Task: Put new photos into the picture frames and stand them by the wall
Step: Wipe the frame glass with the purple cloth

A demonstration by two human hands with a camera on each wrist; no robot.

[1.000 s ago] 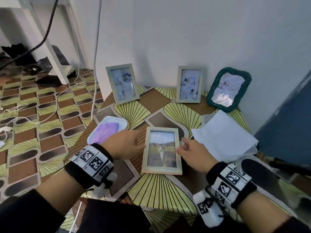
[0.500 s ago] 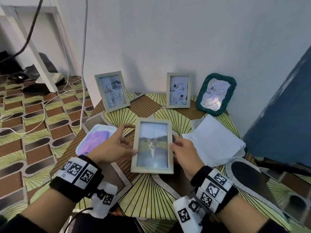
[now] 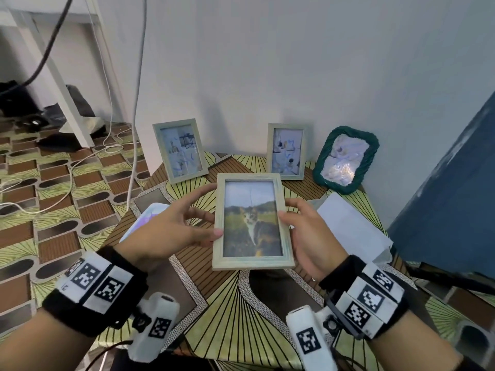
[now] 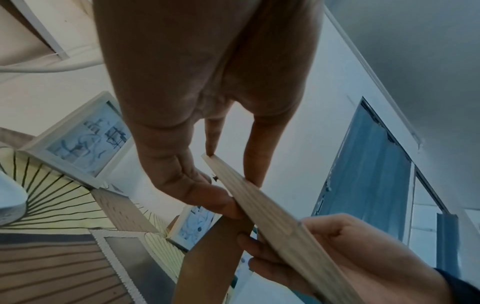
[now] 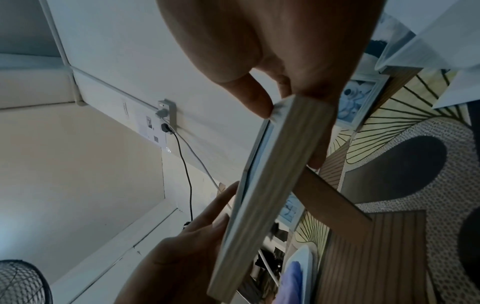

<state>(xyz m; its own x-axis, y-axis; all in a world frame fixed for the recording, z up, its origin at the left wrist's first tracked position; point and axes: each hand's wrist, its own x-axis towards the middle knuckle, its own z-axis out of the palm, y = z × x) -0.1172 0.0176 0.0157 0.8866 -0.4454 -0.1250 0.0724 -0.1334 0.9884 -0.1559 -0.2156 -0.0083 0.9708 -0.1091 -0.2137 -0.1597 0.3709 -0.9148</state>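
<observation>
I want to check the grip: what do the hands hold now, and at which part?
Both hold the cat photo frame: left hand grips its left edge, right hand its right edge.

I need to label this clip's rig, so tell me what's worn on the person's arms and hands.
Both hands are bare: left hand, right hand. Each wrist carries a black band with white square-code marker tiles, and a white padded camera unit with its own marker hangs below. Dark sleeves cover the forearms further back. A thin dark cable trails near the left unit.
</observation>
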